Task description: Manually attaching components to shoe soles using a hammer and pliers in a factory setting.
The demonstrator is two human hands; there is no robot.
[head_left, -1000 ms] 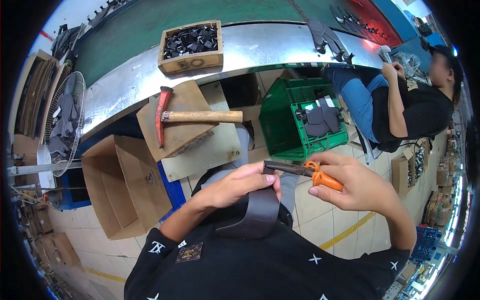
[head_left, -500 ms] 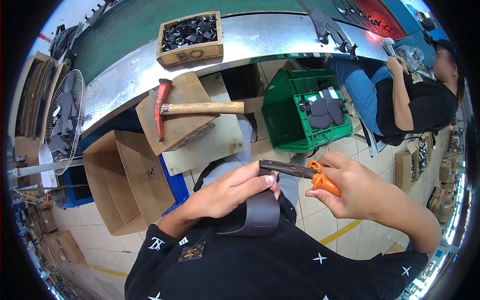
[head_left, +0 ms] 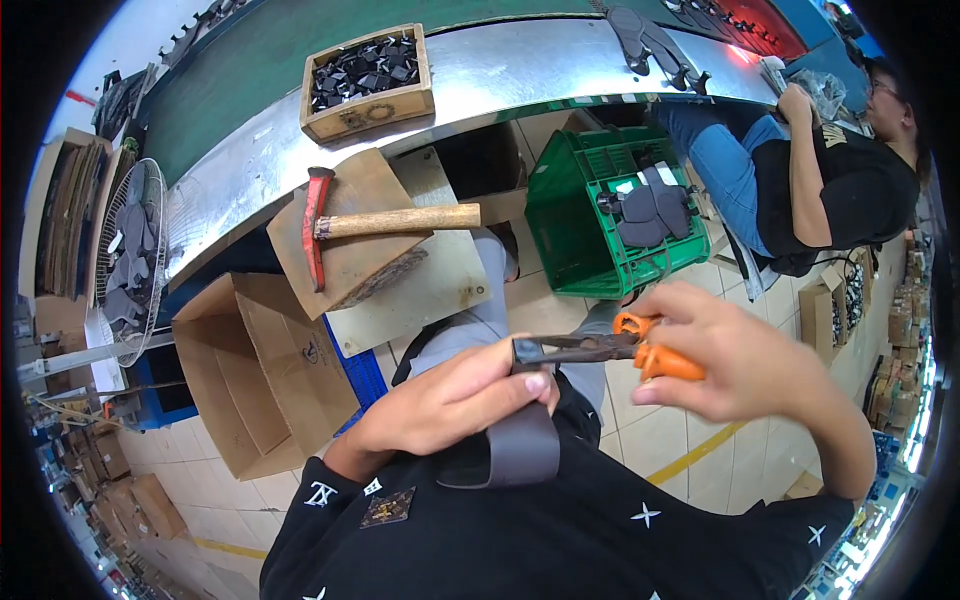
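My left hand (head_left: 455, 400) is closed on a dark brown strap (head_left: 525, 445), whose wide part curves down against my black shirt. The strap's narrow end sticks up past the thumb and fingertips. My right hand (head_left: 725, 350) grips the orange handles of a pair of pliers (head_left: 590, 348). Their long dark jaws point left, parted, with the tips at the strap's narrow end by my left fingertips. Whether the tips pinch it cannot be made out.
A red-headed hammer (head_left: 400, 220) lies on a wooden block (head_left: 345, 265) ahead. Behind it, a wooden box (head_left: 370, 120) of small black pieces stands on the metal bench edge (head_left: 490, 80). Nearby are a cardboard box (head_left: 250, 370), a green crate (head_left: 565, 215) with dark soles, and a seated person (head_left: 830, 190).
The pliers' jaws have parted at the strap's end, and their handles have shifted slightly to the right with my right hand. My left hand keeps its hold on the strap.
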